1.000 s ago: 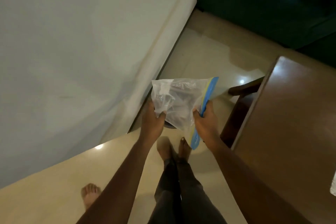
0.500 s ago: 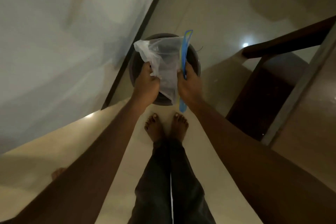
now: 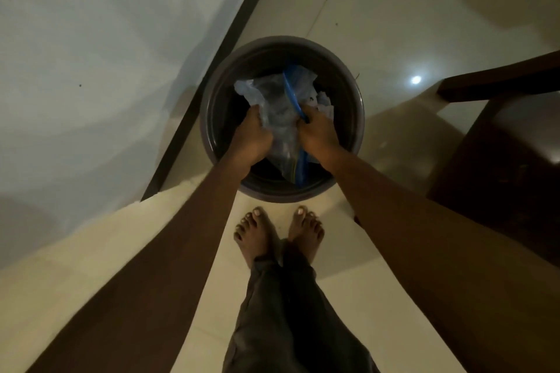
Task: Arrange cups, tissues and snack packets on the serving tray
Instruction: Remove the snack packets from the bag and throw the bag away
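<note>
A crumpled clear plastic bag (image 3: 274, 100) with a blue strip along one edge hangs inside the mouth of a dark round bin (image 3: 209, 100) on the floor. My left hand (image 3: 251, 135) grips the bag's left side. My right hand (image 3: 318, 130) grips its right side by the blue strip. Both hands are over the bin's opening. Some crumpled pale material (image 3: 325, 103) lies in the bin behind the bag. No tray, cups or tissues are in view.
A pale wall (image 3: 106, 70) with a dark skirting strip runs along the left, close to the bin. Dark wooden furniture (image 3: 500, 160) stands at the right. My bare feet (image 3: 278, 233) stand on the glossy tiled floor just before the bin.
Both hands have carried the bag forward and down, from in front of me into the bin's mouth. The view has tilted down over the bin.
</note>
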